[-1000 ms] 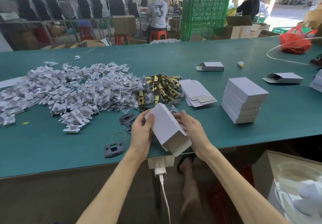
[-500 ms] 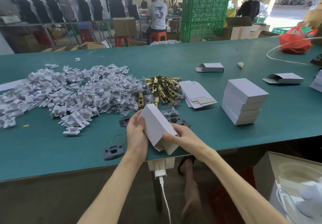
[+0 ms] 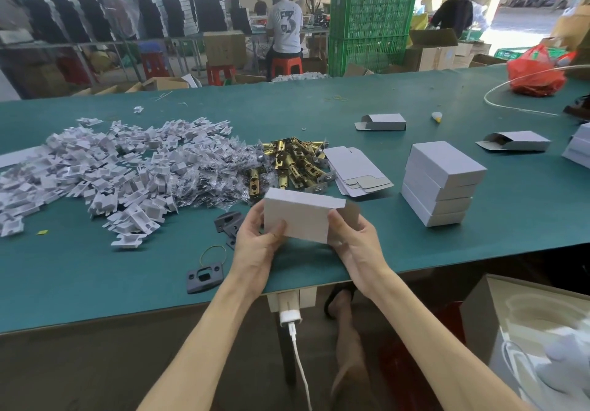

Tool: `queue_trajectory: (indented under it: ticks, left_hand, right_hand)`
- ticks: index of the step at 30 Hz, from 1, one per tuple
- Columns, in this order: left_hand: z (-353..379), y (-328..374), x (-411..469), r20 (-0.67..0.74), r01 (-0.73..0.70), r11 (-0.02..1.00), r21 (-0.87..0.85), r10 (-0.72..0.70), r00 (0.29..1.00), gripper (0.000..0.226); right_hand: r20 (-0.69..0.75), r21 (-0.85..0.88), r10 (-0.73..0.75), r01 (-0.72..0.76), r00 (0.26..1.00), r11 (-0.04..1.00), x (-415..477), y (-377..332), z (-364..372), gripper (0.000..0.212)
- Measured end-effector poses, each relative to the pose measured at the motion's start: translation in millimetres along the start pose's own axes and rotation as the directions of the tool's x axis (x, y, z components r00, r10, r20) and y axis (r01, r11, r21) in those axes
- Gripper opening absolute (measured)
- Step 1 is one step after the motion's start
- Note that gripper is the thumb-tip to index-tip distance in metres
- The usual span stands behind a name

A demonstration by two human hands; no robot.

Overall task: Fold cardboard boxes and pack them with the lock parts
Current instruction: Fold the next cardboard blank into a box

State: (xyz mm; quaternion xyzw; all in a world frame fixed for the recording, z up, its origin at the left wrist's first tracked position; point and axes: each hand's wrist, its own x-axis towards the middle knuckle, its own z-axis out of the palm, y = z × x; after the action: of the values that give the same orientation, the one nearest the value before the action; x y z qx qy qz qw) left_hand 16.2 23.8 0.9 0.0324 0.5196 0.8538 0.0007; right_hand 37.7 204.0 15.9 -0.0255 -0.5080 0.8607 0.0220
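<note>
Here, my left hand (image 3: 255,244) and right hand (image 3: 354,244) both grip the small white folded cardboard box (image 3: 300,219) above the green table (image 3: 95,283).

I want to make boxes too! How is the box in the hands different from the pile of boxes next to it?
The held box is alone and off the table, gripped by the left hand and right hand; the stacked boxes sit piled on the green table. The held box has a flap sticking out at its right end; the stacked boxes look closed. Both are plain pale cardboard.
</note>
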Motion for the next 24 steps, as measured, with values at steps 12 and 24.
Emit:
queue_trajectory:
  ticks: [12, 24]
  left_hand:
    - [2.7, -4.3, 1.3, -0.067, -0.102, 0.991, 0.089, 0.108, 0.992, 0.048]
    - [4.8, -1.1, 1.4, -0.174, -0.024, 1.000, 0.018, 0.026, 0.984, 0.023]
  right_hand:
    - [-0.012, 0.065, 0.036, -0.035, 0.999, 0.997, 6.7, 6.7, -1.6, 0.061]
    - [-0.033, -0.139, 0.079, -0.082, 0.996, 0.987, 9.8, 10.0, -3.3, 0.047]
